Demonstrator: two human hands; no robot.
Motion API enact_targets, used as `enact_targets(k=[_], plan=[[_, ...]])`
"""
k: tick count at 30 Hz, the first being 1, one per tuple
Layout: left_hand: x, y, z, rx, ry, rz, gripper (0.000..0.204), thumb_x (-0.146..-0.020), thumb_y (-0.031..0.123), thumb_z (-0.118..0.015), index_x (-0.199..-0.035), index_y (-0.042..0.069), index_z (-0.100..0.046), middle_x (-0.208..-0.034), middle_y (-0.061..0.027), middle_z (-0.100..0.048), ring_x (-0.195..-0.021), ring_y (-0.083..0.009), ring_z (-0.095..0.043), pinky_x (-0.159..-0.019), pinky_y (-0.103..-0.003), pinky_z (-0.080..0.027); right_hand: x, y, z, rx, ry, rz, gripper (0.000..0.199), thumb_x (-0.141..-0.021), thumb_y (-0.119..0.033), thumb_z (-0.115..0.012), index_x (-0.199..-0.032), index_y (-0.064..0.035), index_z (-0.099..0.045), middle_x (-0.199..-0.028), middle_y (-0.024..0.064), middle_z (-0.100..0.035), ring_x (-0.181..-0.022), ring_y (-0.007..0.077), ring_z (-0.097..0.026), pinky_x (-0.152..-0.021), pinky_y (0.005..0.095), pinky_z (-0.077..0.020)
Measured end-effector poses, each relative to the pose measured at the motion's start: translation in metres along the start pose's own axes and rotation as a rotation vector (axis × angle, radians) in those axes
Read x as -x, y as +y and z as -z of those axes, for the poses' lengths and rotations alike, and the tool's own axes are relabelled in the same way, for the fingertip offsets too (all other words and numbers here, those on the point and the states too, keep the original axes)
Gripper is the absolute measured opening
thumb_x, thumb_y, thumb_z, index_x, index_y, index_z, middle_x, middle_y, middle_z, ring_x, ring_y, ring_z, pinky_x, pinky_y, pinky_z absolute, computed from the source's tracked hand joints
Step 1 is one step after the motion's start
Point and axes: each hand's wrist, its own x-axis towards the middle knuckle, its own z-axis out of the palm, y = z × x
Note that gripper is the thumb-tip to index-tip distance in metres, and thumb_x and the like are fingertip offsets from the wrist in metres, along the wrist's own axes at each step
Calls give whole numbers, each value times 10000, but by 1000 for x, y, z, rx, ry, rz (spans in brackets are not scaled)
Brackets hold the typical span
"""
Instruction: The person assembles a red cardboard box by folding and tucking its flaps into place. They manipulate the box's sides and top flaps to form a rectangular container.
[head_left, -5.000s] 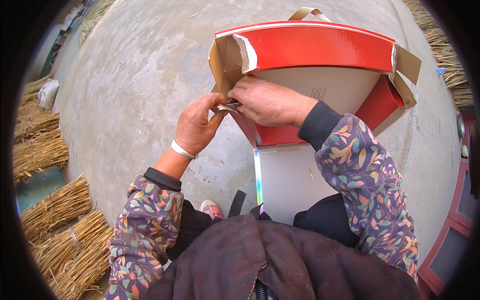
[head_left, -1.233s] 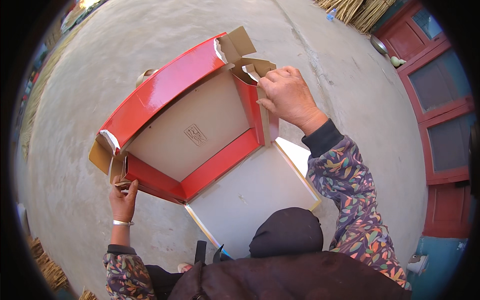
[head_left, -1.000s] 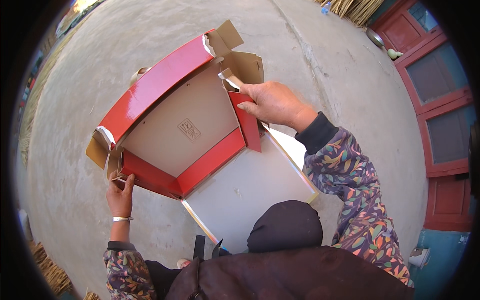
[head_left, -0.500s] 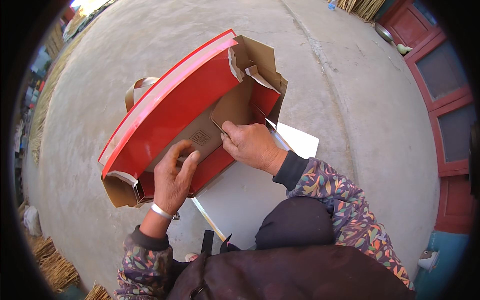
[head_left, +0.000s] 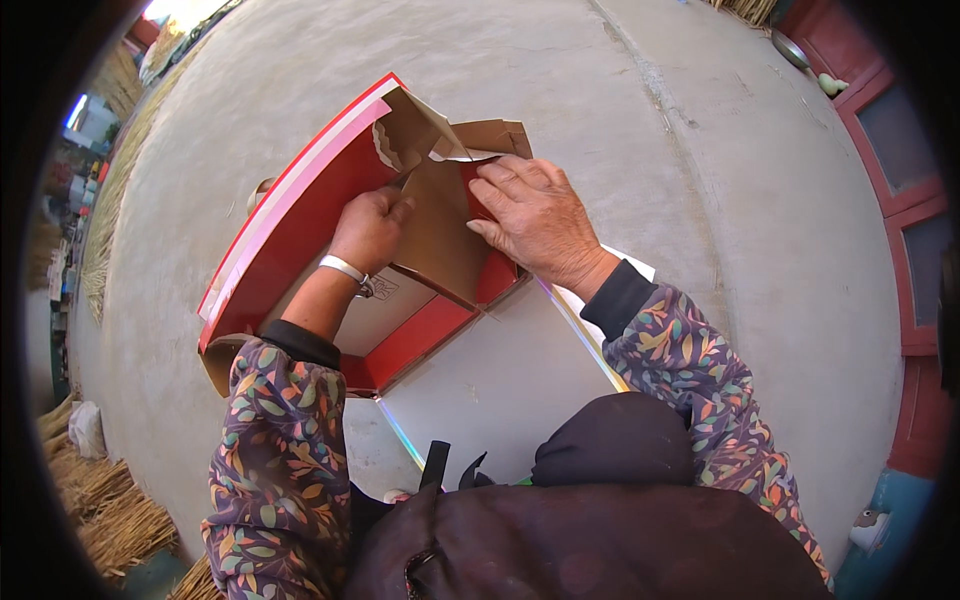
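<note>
A red cardboard box (head_left: 312, 225) with a brown inside and torn edges lies tilted in front of me, its open side toward me. My left hand (head_left: 372, 232) reaches into it with fingers curled at the upper edge of a brown cardboard flap (head_left: 437, 250), which now stands up across the inside. The fingertips are partly hidden. My right hand (head_left: 535, 215) rests against the box's right end, fingers stretched over the red and brown end flaps, thumb apart. The box's white lid panel (head_left: 480, 370) spreads toward my knees.
A ribbon handle (head_left: 258, 195) sticks out behind the box. Concrete floor (head_left: 560, 80) surrounds it. Straw bundles (head_left: 115, 515) lie at the lower left. Red doors with dark panes (head_left: 890, 120) stand along the right, with a metal basin (head_left: 790, 50) beside them.
My left hand moved up and right into the box, to the brown flap. My right hand left that flap for the box's right end. The flap swung upright, and the box shifted slightly left.
</note>
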Motion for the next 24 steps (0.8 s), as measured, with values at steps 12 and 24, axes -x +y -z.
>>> enact_targets(k=[12,24], plan=[[43,10,24,182,-132,15,281,-1033,233,-621,-1021,-42,-674,-850,15,-654,-773,-63,-568,-687,-275,-500,-6,20,-1,-136,134,-204,492,-844,-236,-831,-1200,-103,-519,-1222,109,-577,-1195,293,-552,-1019,430,-440],[57,17,37,264,-198,19,316,-1010,196,-619,-1155,-79,-676,-947,-64,-709,-860,-110,-638,-795,-307,-546,-40,12,12,-898,-89,-560,222,-1006,-257,-672,-1086,-55,-721,-923,92,-737,-825,218,-696,-760,350,-533]])
